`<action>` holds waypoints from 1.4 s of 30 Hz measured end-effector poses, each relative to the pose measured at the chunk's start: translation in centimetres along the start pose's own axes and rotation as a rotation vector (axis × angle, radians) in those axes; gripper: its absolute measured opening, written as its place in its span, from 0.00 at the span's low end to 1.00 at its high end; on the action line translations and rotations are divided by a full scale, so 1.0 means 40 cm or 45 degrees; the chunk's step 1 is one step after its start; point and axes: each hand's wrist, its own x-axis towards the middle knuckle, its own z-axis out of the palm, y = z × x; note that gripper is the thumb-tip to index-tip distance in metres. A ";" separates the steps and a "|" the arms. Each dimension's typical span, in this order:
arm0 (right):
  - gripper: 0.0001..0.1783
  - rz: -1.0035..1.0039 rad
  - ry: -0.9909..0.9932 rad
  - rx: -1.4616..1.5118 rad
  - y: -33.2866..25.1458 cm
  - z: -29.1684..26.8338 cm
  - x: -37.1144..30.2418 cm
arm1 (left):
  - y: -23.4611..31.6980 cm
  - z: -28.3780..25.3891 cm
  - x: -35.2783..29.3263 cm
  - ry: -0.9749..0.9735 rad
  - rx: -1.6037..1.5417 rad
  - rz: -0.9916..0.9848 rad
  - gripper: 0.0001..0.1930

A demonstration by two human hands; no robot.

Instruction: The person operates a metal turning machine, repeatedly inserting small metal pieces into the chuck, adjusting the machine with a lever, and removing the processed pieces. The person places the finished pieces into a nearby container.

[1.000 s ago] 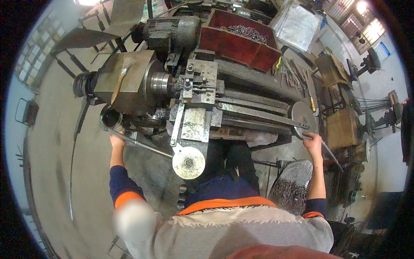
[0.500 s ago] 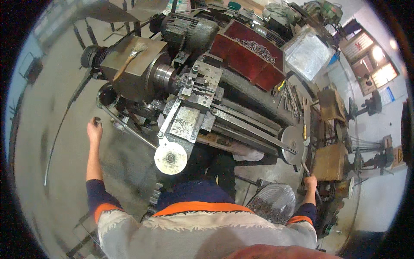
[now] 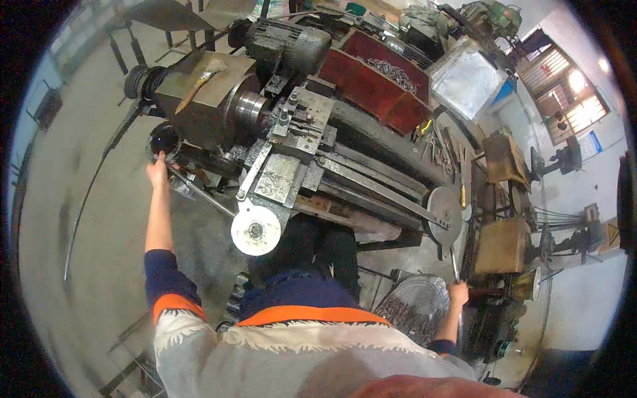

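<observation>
My left hand (image 3: 158, 171) is at the near rim of a dark round container (image 3: 164, 140) below the lathe's headstock (image 3: 206, 86). Its fingertips are partly hidden there, and whether anything is in them does not show. Over on the right, my right hand (image 3: 458, 293) is closed round a metal lever (image 3: 455, 264). That lever reaches down from a grey disc (image 3: 443, 215) at the right end of the lathe. Between my arms stand the bright chuck (image 3: 252, 109), the tool slide (image 3: 302, 123) and a pale round handwheel (image 3: 255, 229).
A paintbrush (image 3: 198, 87) lies on the headstock. Behind the bed stands a red tray (image 3: 371, 89) with small metal parts. Hand tools (image 3: 446, 151) lie right of it. A round perforated basket (image 3: 415, 302) of dark pieces sits near my right arm. A motor (image 3: 288, 46) stands behind the headstock.
My left hand has moved up to the dark container; before, it was below it, pinching a small dark piece. The lever and my right hand have swung left and slightly down.
</observation>
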 end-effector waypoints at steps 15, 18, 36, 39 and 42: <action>0.21 0.346 -0.057 0.237 0.002 0.019 -0.130 | -0.068 0.062 0.033 0.168 0.114 0.025 0.09; 0.22 0.327 -0.087 0.217 -0.023 -0.008 -0.144 | -0.060 0.066 0.024 0.183 0.142 0.039 0.09; 0.18 -0.106 0.317 0.110 -0.050 0.038 -0.016 | -0.055 -0.017 0.098 0.040 0.480 -0.065 0.10; 0.21 0.022 0.072 -0.049 -0.018 0.015 0.119 | -0.085 -0.042 0.211 0.030 0.779 0.045 0.11; 0.21 0.111 -0.022 -0.025 -0.070 -0.073 0.184 | -0.068 -0.093 0.181 -0.058 1.070 0.265 0.16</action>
